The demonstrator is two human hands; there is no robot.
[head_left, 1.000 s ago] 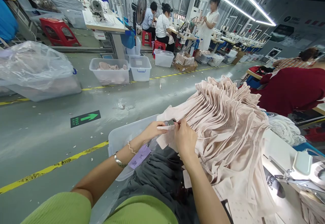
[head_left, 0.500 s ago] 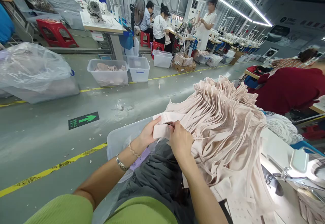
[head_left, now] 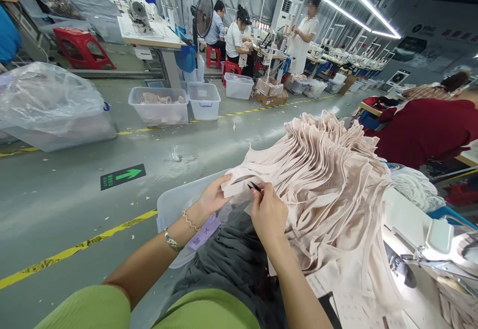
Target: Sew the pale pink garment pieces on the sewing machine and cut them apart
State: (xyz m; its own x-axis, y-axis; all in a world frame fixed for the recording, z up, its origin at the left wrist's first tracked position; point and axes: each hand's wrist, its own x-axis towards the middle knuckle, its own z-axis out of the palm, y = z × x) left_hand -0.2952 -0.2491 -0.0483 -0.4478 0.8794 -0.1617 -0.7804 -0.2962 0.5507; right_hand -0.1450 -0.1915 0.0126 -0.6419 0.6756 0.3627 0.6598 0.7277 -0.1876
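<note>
My left hand [head_left: 215,194] pinches the edge of a pale pink garment piece [head_left: 237,184] at the front of a large pile. In my right hand [head_left: 269,212] is a small dark pair of snips [head_left: 256,187], its pointed tips showing just above the fingers and beside the held fabric. The pile of pale pink garments [head_left: 328,169] spreads from my hands to the right, its many layers folded side by side. Below my left hand a purple tag [head_left: 204,232] lies by the dark cloth [head_left: 220,264] on my lap.
A clear plastic bin [head_left: 164,209] stands under my left forearm. At the right are a lit sewing machine [head_left: 448,244] and a person in dark red [head_left: 429,130]. Other bins [head_left: 159,112], a fan [head_left: 204,15] and several people at machines are farther off.
My left hand has shifted slightly left and the fabric edge now lies flatter. My right hand has moved a little right and down, away from the fabric, and the snips' tips show more clearly.
</note>
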